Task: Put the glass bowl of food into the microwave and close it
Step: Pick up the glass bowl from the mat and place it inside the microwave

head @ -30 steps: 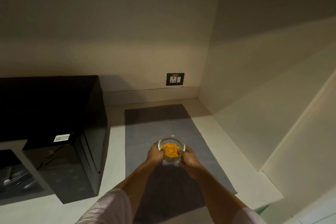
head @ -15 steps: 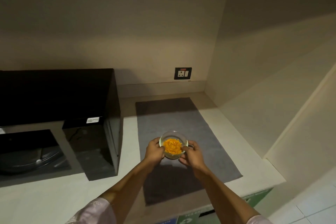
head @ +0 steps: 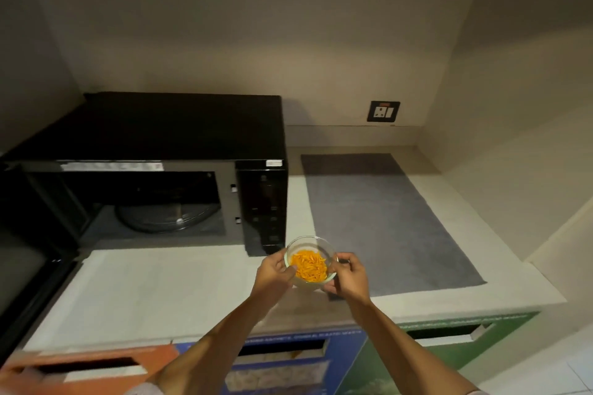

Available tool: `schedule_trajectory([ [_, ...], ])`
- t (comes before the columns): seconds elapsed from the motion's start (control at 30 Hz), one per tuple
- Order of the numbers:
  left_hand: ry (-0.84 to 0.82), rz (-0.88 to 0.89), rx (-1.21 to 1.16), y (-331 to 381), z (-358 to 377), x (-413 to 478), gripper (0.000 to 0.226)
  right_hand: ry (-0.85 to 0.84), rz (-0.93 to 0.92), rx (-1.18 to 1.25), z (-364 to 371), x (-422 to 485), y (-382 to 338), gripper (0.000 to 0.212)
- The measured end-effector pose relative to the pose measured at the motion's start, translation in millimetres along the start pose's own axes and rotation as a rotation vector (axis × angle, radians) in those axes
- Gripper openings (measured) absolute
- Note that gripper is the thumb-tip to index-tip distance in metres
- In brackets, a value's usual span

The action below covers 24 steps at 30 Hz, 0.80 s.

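A small glass bowl (head: 310, 249) holding orange food is lifted above the counter's front, just right of the microwave's control panel. My left hand (head: 272, 272) grips its left side and my right hand (head: 348, 276) grips its right side. The black microwave (head: 179, 128) stands on the counter at the left. Its cavity is open, and the glass turntable (head: 167, 216) shows inside. The door (head: 29, 276) hangs open at the far left edge, mostly dark.
A grey mat (head: 385, 218) lies on the pale counter (head: 160, 292) to the right of the microwave. A wall socket (head: 383, 111) is on the back wall. A side wall closes the right. Coloured bin fronts with slots (head: 279, 349) run below the counter edge.
The view has swung left and pulled back, bringing the open microwave into sight. Both hands have carried the bowl off the mat leftward, toward the microwave's front.
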<state>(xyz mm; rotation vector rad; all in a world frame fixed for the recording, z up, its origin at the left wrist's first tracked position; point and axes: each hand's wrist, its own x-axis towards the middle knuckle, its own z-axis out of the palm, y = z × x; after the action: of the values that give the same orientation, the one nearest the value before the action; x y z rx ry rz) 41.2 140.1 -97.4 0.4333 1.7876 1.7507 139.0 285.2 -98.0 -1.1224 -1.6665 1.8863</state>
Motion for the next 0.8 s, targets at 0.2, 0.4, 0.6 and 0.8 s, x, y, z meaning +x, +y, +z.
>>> schedule_trajectory([
  [0.2, 0.010, 0.101, -0.074, -2, -71, -65, 0.070, -0.115, -0.028, -0.068, 58, -41, 23, 0.011],
  [0.4, 0.230, 0.047, 0.022, -10, -144, -101, 0.031, -0.227, -0.026, -0.088, 132, -76, 36, 0.015],
  [0.6, 0.351, 0.079, 0.058, -3, -193, -124, 0.029, -0.270, 0.052, -0.005, 195, -100, 43, 0.022],
  [0.8, 0.427, 0.104, 0.111, 8, -226, -123, 0.032, -0.282, -0.056, 0.021, 233, -117, 31, 0.020],
])
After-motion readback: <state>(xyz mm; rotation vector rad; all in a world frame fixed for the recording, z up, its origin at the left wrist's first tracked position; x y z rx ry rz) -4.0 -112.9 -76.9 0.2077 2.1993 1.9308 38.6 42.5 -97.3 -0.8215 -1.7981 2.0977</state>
